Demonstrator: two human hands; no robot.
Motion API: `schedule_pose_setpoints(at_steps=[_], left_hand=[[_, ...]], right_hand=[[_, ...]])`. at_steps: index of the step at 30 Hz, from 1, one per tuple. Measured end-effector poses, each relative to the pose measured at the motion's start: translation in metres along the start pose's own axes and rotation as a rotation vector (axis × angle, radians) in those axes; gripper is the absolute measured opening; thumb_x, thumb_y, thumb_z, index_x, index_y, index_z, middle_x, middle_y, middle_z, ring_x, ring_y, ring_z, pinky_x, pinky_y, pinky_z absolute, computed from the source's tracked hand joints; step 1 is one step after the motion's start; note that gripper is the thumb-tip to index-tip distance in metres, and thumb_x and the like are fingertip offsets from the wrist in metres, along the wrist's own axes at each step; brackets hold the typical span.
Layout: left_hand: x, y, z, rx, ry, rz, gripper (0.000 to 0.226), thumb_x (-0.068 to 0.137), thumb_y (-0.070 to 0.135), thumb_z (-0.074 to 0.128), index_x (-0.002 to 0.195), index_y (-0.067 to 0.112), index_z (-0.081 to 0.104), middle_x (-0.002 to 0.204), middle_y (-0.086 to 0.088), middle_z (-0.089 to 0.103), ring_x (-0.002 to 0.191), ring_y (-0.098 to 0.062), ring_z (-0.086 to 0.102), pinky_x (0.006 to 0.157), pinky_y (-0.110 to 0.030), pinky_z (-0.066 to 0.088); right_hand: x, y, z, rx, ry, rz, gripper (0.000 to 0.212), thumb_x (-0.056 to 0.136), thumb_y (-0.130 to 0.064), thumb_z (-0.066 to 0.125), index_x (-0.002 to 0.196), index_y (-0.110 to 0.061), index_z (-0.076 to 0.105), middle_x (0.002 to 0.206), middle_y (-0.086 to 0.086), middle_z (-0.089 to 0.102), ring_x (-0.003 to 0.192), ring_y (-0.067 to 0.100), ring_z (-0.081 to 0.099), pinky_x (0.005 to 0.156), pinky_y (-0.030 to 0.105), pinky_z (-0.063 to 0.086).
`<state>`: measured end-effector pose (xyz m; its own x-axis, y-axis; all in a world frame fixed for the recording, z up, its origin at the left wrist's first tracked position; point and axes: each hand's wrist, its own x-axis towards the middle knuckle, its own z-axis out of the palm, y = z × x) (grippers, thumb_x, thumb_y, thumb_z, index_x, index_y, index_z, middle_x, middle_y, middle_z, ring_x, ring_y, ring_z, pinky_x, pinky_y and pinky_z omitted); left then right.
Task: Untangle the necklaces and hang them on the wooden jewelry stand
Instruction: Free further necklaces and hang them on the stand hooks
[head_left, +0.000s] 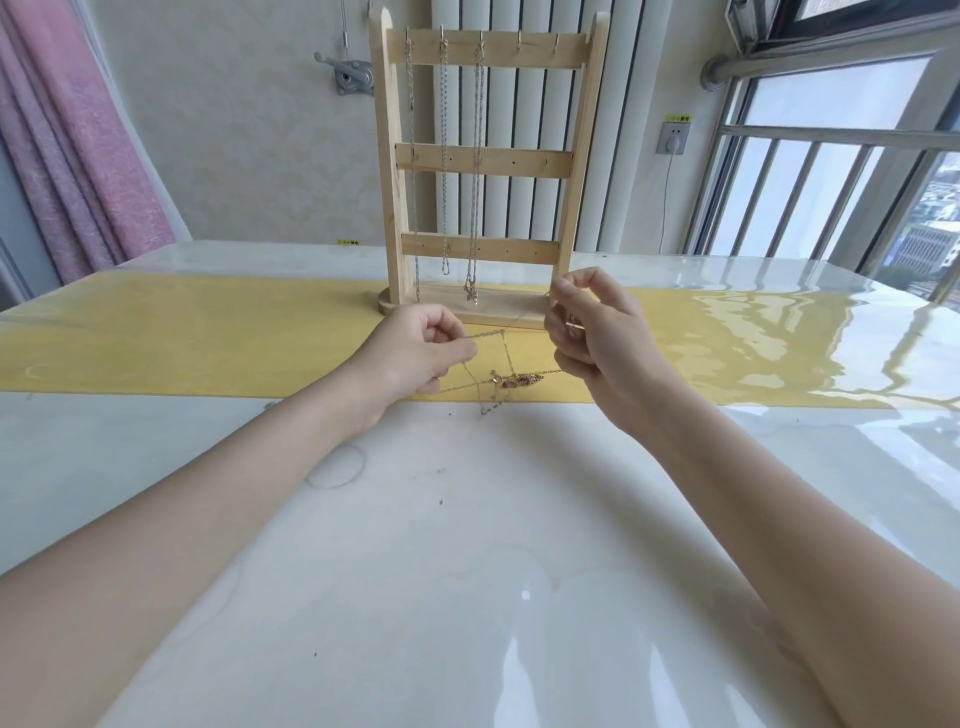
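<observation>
We hold our left hand (423, 348) just in front of the wooden jewelry stand (485, 161), its fingers curled in and pinching a thin gold chain (506, 345) that runs taut toward the other hand. Our right hand (592, 332) sits in front of the stand's right foot, thumb and forefinger raised in a pinch on a strand of the same chain, the lower fingers curled with another strand passing into them. Between the two hands, a little nearer us than the stand's base, the chain crosses itself in several fine lines and gathers into a small gold tangle (517, 379), with one loop drooping below it. Whether the tangle touches the surface or hangs just above it we cannot tell.

The stand is upright on a yellow runner (208, 343) laid across a glossy white table (415, 571). Three necklaces (444, 156) already hang from hooks on the left part of its top bar, reaching down toward its base; two hooks on the right of that bar are bare. Behind the stand is a white radiator (524, 114), to its left a pink curtain (78, 156), to its right a window with railings (831, 182).
</observation>
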<state>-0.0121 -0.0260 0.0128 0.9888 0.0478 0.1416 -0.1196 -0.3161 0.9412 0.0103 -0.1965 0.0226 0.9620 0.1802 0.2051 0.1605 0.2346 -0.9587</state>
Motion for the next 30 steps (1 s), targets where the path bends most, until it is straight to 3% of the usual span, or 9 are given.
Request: schedule_pose_setpoints(at_steps=[3,7,10,14,17,19,24,27,30], left_hand=[[0.002,-0.005,0.003,0.242,0.132,0.105,0.024,0.083,0.004,0.060,0.068,0.018,0.047,0.060,0.005,0.044,0.052,-0.010,0.040,0.051,-0.021,0.036],[0.005,-0.008,0.003,0.329,0.155,0.149,0.026,0.083,0.000,0.050,0.069,0.020,0.044,0.066,0.005,0.045,0.055,-0.006,0.043,0.045,-0.011,0.030],[0.006,-0.009,0.003,0.343,0.161,0.138,0.032,0.085,-0.007,0.035,0.070,0.019,0.047,0.073,0.005,0.052,0.060,-0.007,0.054,0.054,-0.012,0.038],[0.008,-0.009,0.000,0.059,0.223,0.082,0.040,0.082,-0.015,0.026,0.061,0.010,0.050,0.070,-0.004,0.061,0.049,-0.004,0.056,0.068,-0.027,0.056],[0.009,0.002,-0.006,-0.553,0.175,-0.121,0.040,0.085,-0.017,0.024,0.062,0.009,0.043,0.056,-0.002,0.056,0.041,-0.007,0.047,0.049,-0.019,0.052],[0.006,0.007,-0.011,-0.782,0.078,-0.188,0.036,0.090,-0.010,0.028,0.068,0.012,0.046,0.053,0.002,0.052,0.038,-0.004,0.040,0.038,-0.013,0.040],[0.002,0.011,-0.015,-0.812,-0.114,-0.170,0.039,0.089,0.001,0.034,0.105,0.025,0.060,0.071,0.006,0.055,0.045,-0.002,0.042,0.032,-0.010,0.026],[-0.001,0.015,-0.014,-0.761,-0.137,-0.140,0.048,0.091,0.004,0.037,0.123,0.037,0.052,0.080,0.006,0.059,0.048,-0.004,0.047,0.032,-0.010,0.023],[-0.004,0.017,-0.011,-0.672,-0.121,-0.086,0.056,0.091,0.003,0.038,0.130,0.044,0.043,0.097,0.003,0.058,0.058,-0.007,0.059,0.033,-0.011,0.024]], right_hand=[[0.000,0.000,0.001,0.015,-0.008,0.000,0.020,0.099,-0.013,0.046,0.080,-0.016,0.042,0.049,-0.005,0.045,0.042,0.009,0.022,0.039,0.018,0.015],[0.000,0.001,0.002,0.015,-0.006,-0.004,0.020,0.099,-0.013,0.046,0.080,-0.016,0.041,0.048,-0.005,0.045,0.042,0.009,0.022,0.040,0.018,0.016],[0.002,0.001,0.000,0.031,0.007,-0.005,0.020,0.099,-0.013,0.046,0.081,-0.017,0.041,0.049,-0.004,0.047,0.040,0.008,0.021,0.040,0.018,0.015],[0.003,-0.001,-0.004,0.061,0.019,-0.005,0.021,0.101,-0.012,0.041,0.081,-0.017,0.038,0.058,0.005,0.059,0.036,0.008,0.018,0.036,0.018,0.017],[0.003,0.000,-0.006,0.041,0.047,0.014,0.020,0.101,-0.012,0.041,0.081,-0.017,0.038,0.071,0.006,0.068,0.040,0.009,0.015,0.036,0.018,0.018],[0.003,0.002,-0.007,0.023,0.067,0.024,0.020,0.100,-0.012,0.042,0.081,-0.017,0.038,0.085,0.007,0.072,0.042,0.010,0.015,0.037,0.018,0.018],[0.004,0.002,-0.009,0.030,0.090,0.045,0.019,0.096,-0.007,0.047,0.080,-0.016,0.043,0.112,0.005,0.069,0.041,0.010,0.042,0.040,0.017,0.026],[0.004,0.003,-0.008,0.052,0.077,0.058,0.020,0.095,-0.008,0.051,0.077,-0.015,0.044,0.119,0.003,0.065,0.055,0.012,0.062,0.041,0.018,0.031],[0.005,0.004,-0.007,0.066,0.078,0.053,0.022,0.095,-0.006,0.051,0.075,-0.014,0.044,0.121,0.003,0.062,0.060,0.012,0.066,0.040,0.019,0.034]])
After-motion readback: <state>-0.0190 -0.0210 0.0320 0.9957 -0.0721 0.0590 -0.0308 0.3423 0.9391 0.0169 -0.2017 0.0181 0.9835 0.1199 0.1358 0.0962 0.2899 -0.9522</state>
